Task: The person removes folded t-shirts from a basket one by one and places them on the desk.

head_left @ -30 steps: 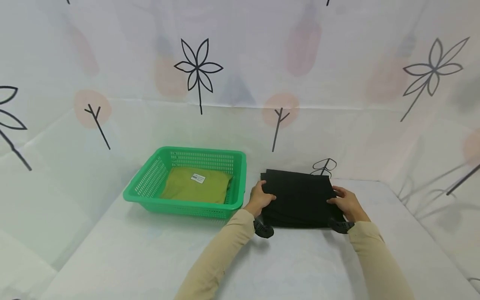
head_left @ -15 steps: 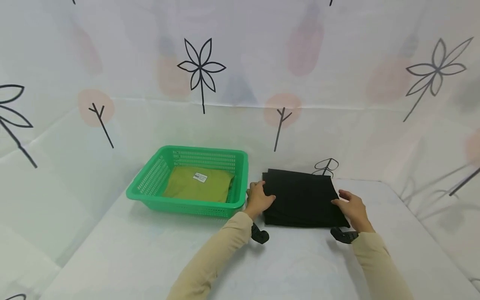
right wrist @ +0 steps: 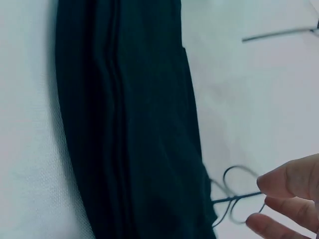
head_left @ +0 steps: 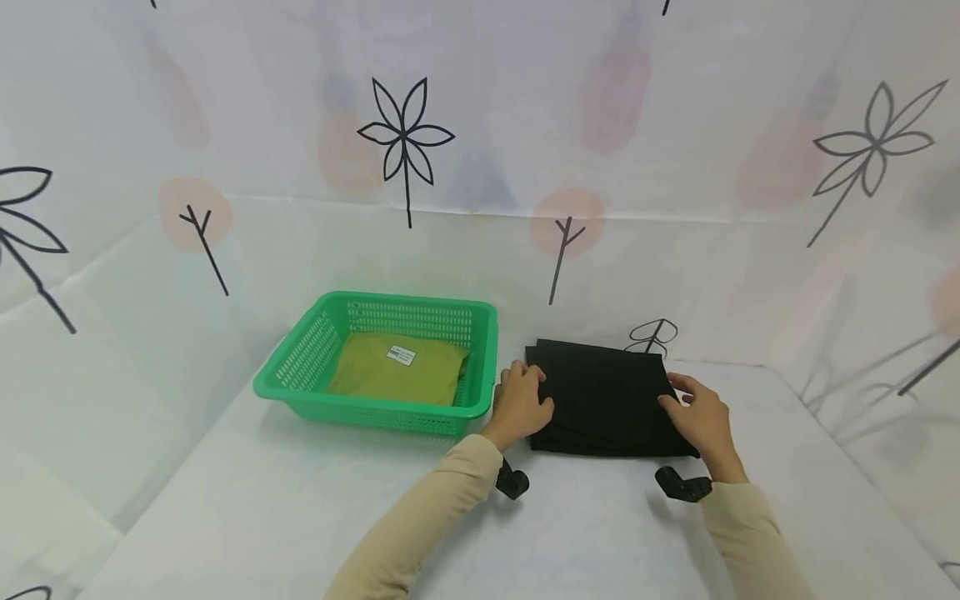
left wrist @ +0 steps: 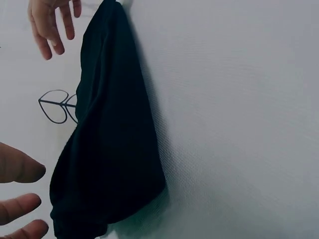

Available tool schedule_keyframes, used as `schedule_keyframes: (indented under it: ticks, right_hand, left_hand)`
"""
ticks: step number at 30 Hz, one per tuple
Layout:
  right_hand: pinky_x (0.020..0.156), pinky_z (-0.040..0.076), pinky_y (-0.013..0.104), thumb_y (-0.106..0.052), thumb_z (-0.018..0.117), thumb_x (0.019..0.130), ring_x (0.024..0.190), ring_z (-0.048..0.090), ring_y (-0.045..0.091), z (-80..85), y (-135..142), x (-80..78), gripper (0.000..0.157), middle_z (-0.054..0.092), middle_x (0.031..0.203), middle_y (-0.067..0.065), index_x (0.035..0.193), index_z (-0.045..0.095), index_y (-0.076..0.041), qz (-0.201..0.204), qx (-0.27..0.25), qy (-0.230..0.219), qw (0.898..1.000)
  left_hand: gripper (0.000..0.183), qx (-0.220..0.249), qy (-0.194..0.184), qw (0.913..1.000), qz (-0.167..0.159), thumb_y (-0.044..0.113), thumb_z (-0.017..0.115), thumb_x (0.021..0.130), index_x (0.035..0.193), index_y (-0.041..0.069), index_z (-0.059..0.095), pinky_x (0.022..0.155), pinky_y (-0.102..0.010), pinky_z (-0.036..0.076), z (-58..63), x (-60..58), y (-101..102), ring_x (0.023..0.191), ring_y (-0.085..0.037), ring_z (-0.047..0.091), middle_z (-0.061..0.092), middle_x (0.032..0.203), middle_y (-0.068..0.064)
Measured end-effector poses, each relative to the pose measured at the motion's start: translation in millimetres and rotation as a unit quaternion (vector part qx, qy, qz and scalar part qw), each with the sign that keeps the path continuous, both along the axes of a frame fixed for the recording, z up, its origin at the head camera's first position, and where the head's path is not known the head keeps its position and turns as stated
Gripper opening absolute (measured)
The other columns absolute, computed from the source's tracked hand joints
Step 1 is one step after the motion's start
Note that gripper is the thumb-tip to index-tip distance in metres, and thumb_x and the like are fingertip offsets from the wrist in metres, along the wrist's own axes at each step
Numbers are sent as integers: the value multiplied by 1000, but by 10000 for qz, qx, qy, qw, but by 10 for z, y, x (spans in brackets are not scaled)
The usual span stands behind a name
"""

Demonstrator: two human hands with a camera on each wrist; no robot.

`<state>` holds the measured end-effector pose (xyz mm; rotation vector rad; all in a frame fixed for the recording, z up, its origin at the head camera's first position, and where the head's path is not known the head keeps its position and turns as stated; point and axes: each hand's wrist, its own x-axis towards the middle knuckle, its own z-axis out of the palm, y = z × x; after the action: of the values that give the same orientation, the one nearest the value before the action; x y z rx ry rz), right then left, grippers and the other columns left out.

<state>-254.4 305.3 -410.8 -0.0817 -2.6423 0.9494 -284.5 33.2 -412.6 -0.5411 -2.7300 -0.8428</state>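
Note:
A folded black cloth (head_left: 603, 400) lies flat on the table, its layers stacked at the near edge. My left hand (head_left: 517, 407) is at its left edge, fingers bent over that side. In the left wrist view the left fingers (left wrist: 20, 209) are spread, with a gap between thumb and fingertips. My right hand (head_left: 703, 421) is by the right edge of the cloth. The right wrist view shows the right thumb (right wrist: 289, 179) and fingers apart from each other, with nothing between them. Each wrist wears a small black device.
Left of the cloth stands a green plastic basket (head_left: 375, 410) with a folded yellow-green cloth (head_left: 397, 375) inside, bearing a white label (head_left: 401, 355). A white sheet (head_left: 480, 150) with line-drawn flowers rises behind the white table (head_left: 600, 533).
Both hands have loosened from the sides of the black cloth and shifted slightly, staying near its edges. The black cloth and the basket keep their places on the table.

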Motion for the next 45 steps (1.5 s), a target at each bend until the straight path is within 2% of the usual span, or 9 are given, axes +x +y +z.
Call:
schedule_keyframes:
  ticks: [4,9,15,20,26,32,39,41,45]
  right_hand:
    - [84,41,64,-13,59,92,110,51,52,52,-89,79,42,56,124,31,129,54,7,286,394,353,9982]
    - [82,41,64,-16,60,93,107,52,50,79,-201,169,44,56,121,31,130,53,7,624,589,547,9948]
    - [80,44,61,-15,63,92,102,56,48,119,-313,252,43,59,117,30,128,55,6,875,621,885,9903]
    - [76,47,59,-14,65,90,98,58,46,193,-424,322,43,61,113,28,127,55,5,985,655,1078,9871]
    - [77,48,58,-15,66,90,98,59,44,272,-561,373,43,62,112,27,126,54,5,1060,635,1111,9861]
    - [77,46,58,-14,69,87,98,59,43,333,-638,416,45,62,112,26,125,54,5,1115,887,1283,9814]
    - [78,44,58,-15,70,86,98,57,43,416,-743,475,48,60,115,25,126,54,4,1268,1276,1100,9775]
    - [77,45,58,-16,71,86,97,56,44,434,-781,484,49,60,115,24,126,54,4,1289,1486,1111,9742]
    - [72,46,57,-17,72,83,94,57,44,468,-835,477,48,61,113,24,124,57,3,1321,1901,1437,9622]
  left_hand:
    - [21,-239,221,9986,-423,17,65,90,109,9,64,69,-29,42,39,56,-37,86,-21,48,52,100,-5]
    - [20,-614,367,9945,-769,18,64,92,110,10,64,71,-28,45,86,126,-69,89,-20,51,54,103,-5]
    - [19,-994,574,9885,-981,21,63,93,110,12,64,66,-23,45,174,239,-75,89,-18,52,55,103,-4]
    - [20,-1311,1049,9795,-1117,22,63,93,110,14,65,63,-22,42,268,337,-74,82,-16,50,57,100,-2]
    - [23,-1740,1539,9662,-1121,25,64,92,112,16,67,60,-22,39,353,413,-140,78,-15,50,59,98,0]
    - [25,-1705,1638,9649,-1144,25,63,92,115,16,66,64,-25,40,419,466,-284,83,-17,52,59,98,1]
    - [28,-1450,1696,9665,-1269,22,65,91,116,10,66,56,-21,37,462,493,-480,76,-17,50,60,96,-3]
    - [27,-1393,1759,9664,-1256,22,65,90,115,10,66,56,-21,36,456,487,-527,75,-17,50,60,96,-3]
    - [26,-1288,2029,9628,-1238,21,67,89,113,10,66,54,-24,38,457,476,-622,75,-18,52,60,94,-3]
